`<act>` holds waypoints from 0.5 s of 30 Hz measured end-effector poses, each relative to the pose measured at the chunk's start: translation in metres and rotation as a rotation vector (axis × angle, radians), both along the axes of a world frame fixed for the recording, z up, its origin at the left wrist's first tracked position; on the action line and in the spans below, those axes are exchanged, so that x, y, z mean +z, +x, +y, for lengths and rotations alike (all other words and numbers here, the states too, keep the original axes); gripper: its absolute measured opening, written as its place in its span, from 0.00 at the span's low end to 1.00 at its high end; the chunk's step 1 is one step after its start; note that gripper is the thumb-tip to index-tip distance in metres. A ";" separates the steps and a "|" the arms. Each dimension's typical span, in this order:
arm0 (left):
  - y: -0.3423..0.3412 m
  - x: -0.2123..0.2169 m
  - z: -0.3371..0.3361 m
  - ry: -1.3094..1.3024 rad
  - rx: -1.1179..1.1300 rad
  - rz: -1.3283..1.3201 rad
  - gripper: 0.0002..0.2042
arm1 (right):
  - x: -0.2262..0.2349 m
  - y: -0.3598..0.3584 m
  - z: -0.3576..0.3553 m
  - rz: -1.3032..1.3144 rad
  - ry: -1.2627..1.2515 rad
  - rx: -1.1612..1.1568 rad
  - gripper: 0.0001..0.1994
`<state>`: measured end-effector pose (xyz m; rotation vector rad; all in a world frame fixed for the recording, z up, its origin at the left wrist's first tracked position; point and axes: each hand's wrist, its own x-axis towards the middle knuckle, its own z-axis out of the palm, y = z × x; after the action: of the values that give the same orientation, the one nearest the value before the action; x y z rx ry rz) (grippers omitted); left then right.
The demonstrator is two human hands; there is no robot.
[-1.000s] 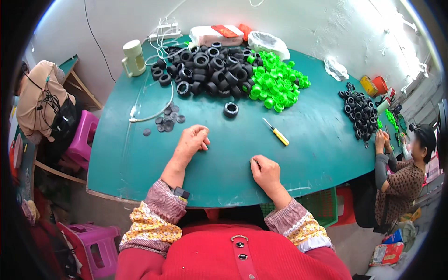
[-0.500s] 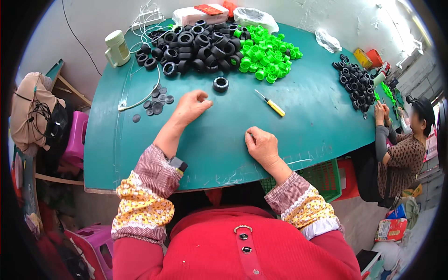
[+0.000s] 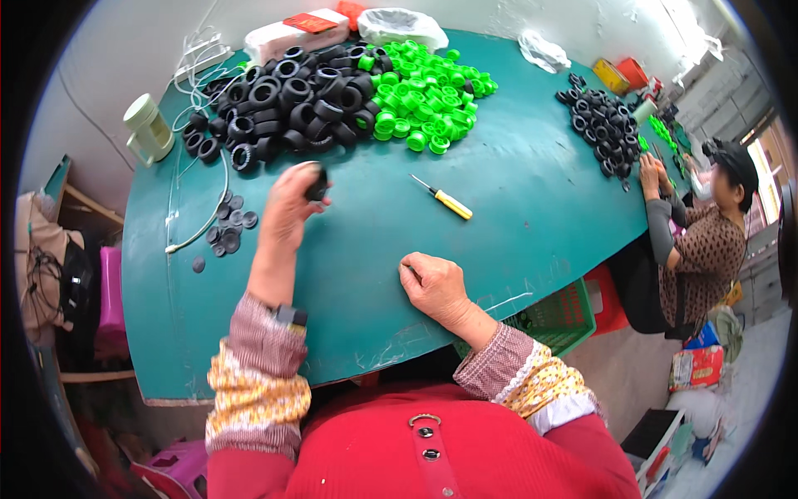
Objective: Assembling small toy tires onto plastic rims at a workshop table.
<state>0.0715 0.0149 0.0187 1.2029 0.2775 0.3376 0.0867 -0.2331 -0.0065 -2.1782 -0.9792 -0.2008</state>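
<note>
1. Picked the black ring point(image 3: 317, 182) up off the counter point(image 3: 357, 220) since the earlier frame.
2. Got it in a partly closed left hand point(image 3: 291, 195) over the counter, nearer the left edge than the right.
3. Got the right hand point(image 3: 438, 286) loosely curled toward the front edge; can't tell if empty.
4. Probably light, rubbery, grippy, tough; best pinched across the outer wall imo.

Counted one held black ring point(image 3: 317, 182); one screwdriver point(image 3: 450, 202); one lidded mug point(image 3: 150, 131); dark discs point(image 3: 230, 241) numbered roughly ten, overlapping; two heaps of black rings point(image 3: 320, 129), one large heap of green cups point(image 3: 424, 100) ran uncountable.
</note>
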 end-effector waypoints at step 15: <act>-0.067 -0.015 -0.024 -0.241 0.060 0.043 0.16 | 0.024 0.199 0.062 -0.161 -0.258 -0.335 0.17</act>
<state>0.0047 -0.0095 0.0041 0.9671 0.3814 0.3210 0.2852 -0.1709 0.0173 -2.5916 -0.7512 -0.4332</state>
